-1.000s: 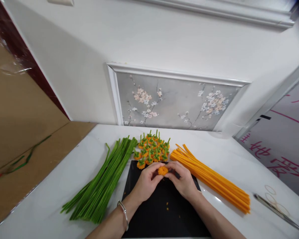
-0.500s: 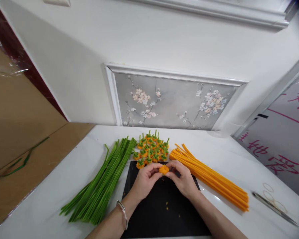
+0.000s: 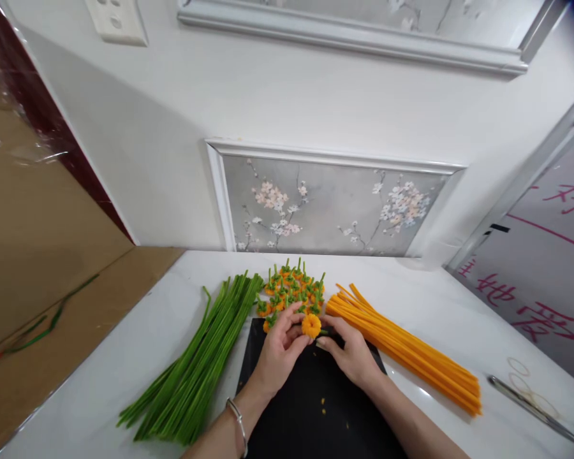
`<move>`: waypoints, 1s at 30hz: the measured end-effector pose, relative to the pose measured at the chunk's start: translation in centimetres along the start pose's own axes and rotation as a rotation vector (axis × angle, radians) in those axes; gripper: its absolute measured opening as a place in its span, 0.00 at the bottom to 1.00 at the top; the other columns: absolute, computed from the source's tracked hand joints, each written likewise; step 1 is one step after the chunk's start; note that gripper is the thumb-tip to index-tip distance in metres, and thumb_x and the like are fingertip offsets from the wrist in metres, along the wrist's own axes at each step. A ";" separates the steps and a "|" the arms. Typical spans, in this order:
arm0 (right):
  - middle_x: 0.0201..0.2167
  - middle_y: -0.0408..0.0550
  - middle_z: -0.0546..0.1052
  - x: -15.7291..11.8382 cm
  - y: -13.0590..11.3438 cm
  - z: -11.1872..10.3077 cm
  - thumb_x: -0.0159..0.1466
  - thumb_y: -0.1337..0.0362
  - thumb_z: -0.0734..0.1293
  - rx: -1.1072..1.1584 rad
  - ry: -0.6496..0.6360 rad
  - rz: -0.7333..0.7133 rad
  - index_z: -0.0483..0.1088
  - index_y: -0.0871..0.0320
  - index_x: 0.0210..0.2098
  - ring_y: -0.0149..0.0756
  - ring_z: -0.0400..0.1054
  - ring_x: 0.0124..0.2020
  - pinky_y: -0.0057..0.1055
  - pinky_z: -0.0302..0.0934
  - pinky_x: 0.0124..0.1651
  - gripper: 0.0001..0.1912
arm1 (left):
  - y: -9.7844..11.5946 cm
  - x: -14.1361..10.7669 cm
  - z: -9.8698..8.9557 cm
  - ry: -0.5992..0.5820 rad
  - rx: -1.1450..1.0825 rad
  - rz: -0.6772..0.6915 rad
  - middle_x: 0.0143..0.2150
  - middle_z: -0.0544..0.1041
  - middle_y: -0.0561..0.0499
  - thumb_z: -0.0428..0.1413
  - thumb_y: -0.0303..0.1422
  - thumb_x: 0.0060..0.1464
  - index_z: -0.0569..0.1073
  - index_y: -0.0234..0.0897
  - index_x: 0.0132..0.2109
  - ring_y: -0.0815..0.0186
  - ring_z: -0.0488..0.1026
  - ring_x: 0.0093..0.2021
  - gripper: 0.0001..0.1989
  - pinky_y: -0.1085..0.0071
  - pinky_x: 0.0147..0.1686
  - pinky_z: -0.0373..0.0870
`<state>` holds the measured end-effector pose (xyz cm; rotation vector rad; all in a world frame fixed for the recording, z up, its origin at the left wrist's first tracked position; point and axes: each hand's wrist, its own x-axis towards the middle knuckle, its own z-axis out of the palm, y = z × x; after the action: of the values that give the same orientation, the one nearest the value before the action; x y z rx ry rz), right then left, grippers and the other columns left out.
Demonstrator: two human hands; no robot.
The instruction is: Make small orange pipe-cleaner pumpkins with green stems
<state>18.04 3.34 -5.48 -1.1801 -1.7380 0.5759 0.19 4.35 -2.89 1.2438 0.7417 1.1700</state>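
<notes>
Over the far part of the black mat (image 3: pixel 316 408), my left hand (image 3: pixel 278 350) pinches a small orange pipe-cleaner pumpkin (image 3: pixel 310 326) between thumb and fingers. Its ribbed round side with a hollow centre faces me. A short green stem (image 3: pixel 324 332) sticks out to its right, and my right hand (image 3: pixel 347 350) has thumb and forefinger closed at that stem. Just behind my hands stands a cluster of similar orange pumpkins (image 3: pixel 294 287) with green tops and upright stems, partly hidden by my left fingers.
A bundle of green pipe cleaners (image 3: pixel 205 357) lies to the left, a bundle of orange pipe cleaners (image 3: pixel 411 350) to the right. Tweezers (image 3: pixel 530 408) and thin rubber bands (image 3: pixel 523 376) are at far right. Orange scraps (image 3: pixel 323 407) dot the mat. A wall (image 3: pixel 335 121) rises behind the white table (image 3: pixel 143 338).
The small pumpkin has turned so its hollow centre faces me and its green stem shows at the right. My view has tilted up slightly.
</notes>
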 end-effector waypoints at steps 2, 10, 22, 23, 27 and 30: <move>0.37 0.48 0.78 0.1 -0.2 0.0 0.63 0.65 0.64 -0.029 0.003 -0.008 0.73 0.56 0.45 0.40 0.72 0.40 0.35 0.65 0.45 0.11 | 0.1 -0.2 0.2 -0.032 -0.022 0.004 0.49 0.71 0.49 0.58 0.27 0.52 0.63 0.44 0.58 0.64 0.74 0.47 0.27 0.69 0.45 0.73; 0.31 0.47 0.76 0.1 -0.5 -0.1 0.65 0.66 0.62 -0.063 0.014 -0.092 0.74 0.56 0.34 0.36 0.71 0.33 0.30 0.65 0.39 0.09 | -0.8 0.1 0.1 -0.030 0.054 0.009 0.47 0.73 0.49 0.63 0.27 0.45 0.67 0.42 0.54 0.63 0.74 0.45 0.28 0.68 0.44 0.73; 0.23 0.42 0.71 0.1 -2.5 -1.7 0.67 0.60 0.59 0.024 0.086 0.064 0.70 0.56 0.35 0.33 0.66 0.24 0.27 0.63 0.28 0.10 | -1.5 0.0 0.1 -0.050 0.215 -0.027 0.44 0.77 0.47 0.58 0.30 0.51 0.72 0.35 0.49 0.64 0.76 0.38 0.16 0.66 0.41 0.75; 0.24 0.43 0.72 0.3 -2.7 -2.1 0.67 0.61 0.59 0.025 0.095 0.067 0.70 0.56 0.36 0.33 0.67 0.24 0.28 0.64 0.29 0.10 | -1.5 -0.1 0.2 -0.059 0.217 -0.035 0.43 0.77 0.47 0.57 0.30 0.51 0.72 0.35 0.48 0.63 0.76 0.38 0.16 0.66 0.41 0.75; 0.25 0.43 0.76 1.0 -3.5 -4.0 0.66 0.63 0.59 -0.147 0.114 0.067 0.69 0.55 0.37 0.34 0.71 0.25 0.30 0.66 0.31 0.07 | -1.2 -0.6 0.6 -0.095 0.348 -0.066 0.38 0.77 0.46 0.57 0.31 0.52 0.74 0.32 0.45 0.66 0.75 0.31 0.13 0.71 0.33 0.74; 0.25 0.42 0.77 1.7 -3.7 -4.9 0.66 0.64 0.60 -0.237 0.059 0.012 0.69 0.55 0.35 0.34 0.72 0.25 0.29 0.66 0.32 0.07 | -0.5 -1.2 0.9 -0.243 0.523 0.009 0.35 0.78 0.48 0.58 0.30 0.51 0.76 0.33 0.44 0.70 0.72 0.27 0.12 0.75 0.27 0.69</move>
<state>20.42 2.67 0.38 -1.3578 -1.7853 0.3443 0.82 2.94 -3.38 1.7882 0.8877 0.8315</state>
